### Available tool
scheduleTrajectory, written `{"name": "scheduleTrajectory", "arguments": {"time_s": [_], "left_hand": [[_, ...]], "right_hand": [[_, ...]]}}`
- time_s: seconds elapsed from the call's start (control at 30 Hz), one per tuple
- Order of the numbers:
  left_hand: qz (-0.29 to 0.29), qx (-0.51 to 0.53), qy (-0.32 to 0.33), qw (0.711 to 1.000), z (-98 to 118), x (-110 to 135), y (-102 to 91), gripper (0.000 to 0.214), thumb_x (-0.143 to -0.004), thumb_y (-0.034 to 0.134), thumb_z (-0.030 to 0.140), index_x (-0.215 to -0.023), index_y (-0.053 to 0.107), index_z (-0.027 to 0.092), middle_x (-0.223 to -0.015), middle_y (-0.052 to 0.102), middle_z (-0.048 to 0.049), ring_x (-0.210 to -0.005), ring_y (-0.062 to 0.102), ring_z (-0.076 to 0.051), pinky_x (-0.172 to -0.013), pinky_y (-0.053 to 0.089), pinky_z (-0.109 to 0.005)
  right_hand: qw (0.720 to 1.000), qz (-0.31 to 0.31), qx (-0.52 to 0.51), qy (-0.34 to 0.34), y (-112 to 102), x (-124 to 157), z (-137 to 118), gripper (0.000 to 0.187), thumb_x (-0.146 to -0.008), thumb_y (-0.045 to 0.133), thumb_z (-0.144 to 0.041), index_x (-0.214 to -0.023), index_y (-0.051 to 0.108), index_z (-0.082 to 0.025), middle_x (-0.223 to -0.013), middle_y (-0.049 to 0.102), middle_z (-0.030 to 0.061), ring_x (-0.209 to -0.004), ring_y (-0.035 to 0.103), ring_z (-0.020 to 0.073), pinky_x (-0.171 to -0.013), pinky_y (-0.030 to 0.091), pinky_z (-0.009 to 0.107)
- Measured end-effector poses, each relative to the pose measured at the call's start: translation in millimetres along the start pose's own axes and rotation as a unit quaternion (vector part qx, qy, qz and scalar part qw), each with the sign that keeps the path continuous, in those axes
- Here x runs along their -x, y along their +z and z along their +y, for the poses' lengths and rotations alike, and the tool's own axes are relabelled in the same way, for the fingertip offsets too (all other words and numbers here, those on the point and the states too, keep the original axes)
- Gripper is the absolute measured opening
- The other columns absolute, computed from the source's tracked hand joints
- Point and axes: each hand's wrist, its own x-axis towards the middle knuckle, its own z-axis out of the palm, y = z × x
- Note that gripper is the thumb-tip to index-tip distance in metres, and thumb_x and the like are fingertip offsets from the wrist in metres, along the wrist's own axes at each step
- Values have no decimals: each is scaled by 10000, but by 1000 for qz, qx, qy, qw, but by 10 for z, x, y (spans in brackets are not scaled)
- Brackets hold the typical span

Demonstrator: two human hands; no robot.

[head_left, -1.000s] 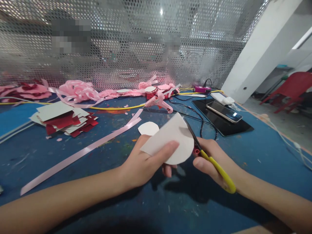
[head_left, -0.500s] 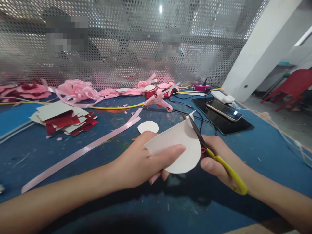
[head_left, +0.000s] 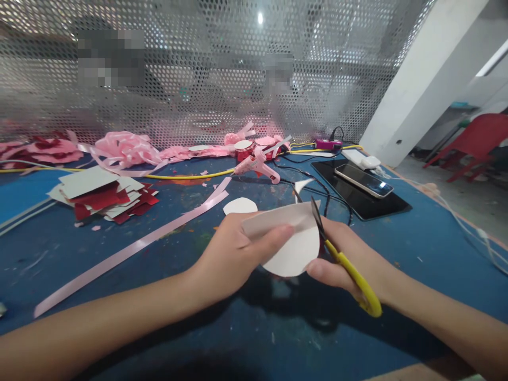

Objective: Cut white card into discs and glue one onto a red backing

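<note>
My left hand pinches a piece of white card, its thumb lying across the face. The card's lower edge is rounded and its upper edge is straight. Yellow-handled scissors are gripped in my right hand, their dark blades parted at the card's upper right corner. A small white offcut shows just beyond the blades. Behind my left hand, a rounded white card piece lies on the blue table.
Left on the table sits a stack of white and red card, near a long pink ribbon. A pink glue gun, pink ribbon heap and cables lie farther back. A phone rests on a black tablet at right.
The card has tilted and shifted slightly left and down. The scissors have moved left with my right hand, and a white offcut has come away near the blades.
</note>
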Motion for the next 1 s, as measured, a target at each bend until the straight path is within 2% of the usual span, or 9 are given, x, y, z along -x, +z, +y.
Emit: {"name": "scheduleTrajectory", "arguments": {"time_s": [0.13,0.37,0.57,0.77,0.87,1.0], "left_hand": [[-41,24,-51,998,74,37,12,231,-778,568,314,-601,605,170,-463,559,45,-394,506,-80,-355,372,-138],[-63,38,-106,992,194,17,-47,198,-730,597,305,-581,606,175,-397,521,53,-314,484,-83,-286,328,-136],[-87,28,-139,986,250,16,-107,187,-712,609,317,-602,626,167,-379,541,42,-278,472,-85,-261,329,-139],[-61,-51,-186,979,293,-7,-215,242,-667,654,379,-562,606,166,-340,525,30,-238,448,-96,-229,304,-154],[-102,-43,-196,974,310,7,-204,252,-678,642,346,-503,579,176,-314,499,23,-222,422,-100,-219,273,-168],[-192,-28,-203,960,251,97,-73,208,-692,603,257,-503,597,173,-375,537,15,-232,422,-93,-226,276,-166]], "right_hand": [[1000,-19,-19,1,-29,-17,-34,550,-719,476,-711,-842,520,-177,-691,534,25,-642,465,169,-552,380,269],[1000,-10,3,-8,-58,22,-40,623,-734,339,-778,-739,517,-182,-573,459,12,-614,449,174,-540,362,279],[999,-5,32,-3,-76,53,-34,665,-724,289,-808,-663,481,-175,-541,429,3,-546,354,130,-484,285,264],[997,-16,65,26,-109,61,18,634,-720,315,-802,-642,427,-184,-506,342,-35,-511,213,99,-455,195,262],[998,-27,57,11,-113,39,3,618,-697,372,-803,-651,409,-187,-536,361,-36,-520,253,98,-467,219,252],[995,-73,53,-30,-73,14,-70,605,-634,510,-779,-752,443,-190,-685,462,-14,-590,378,117,-521,300,236]]}}
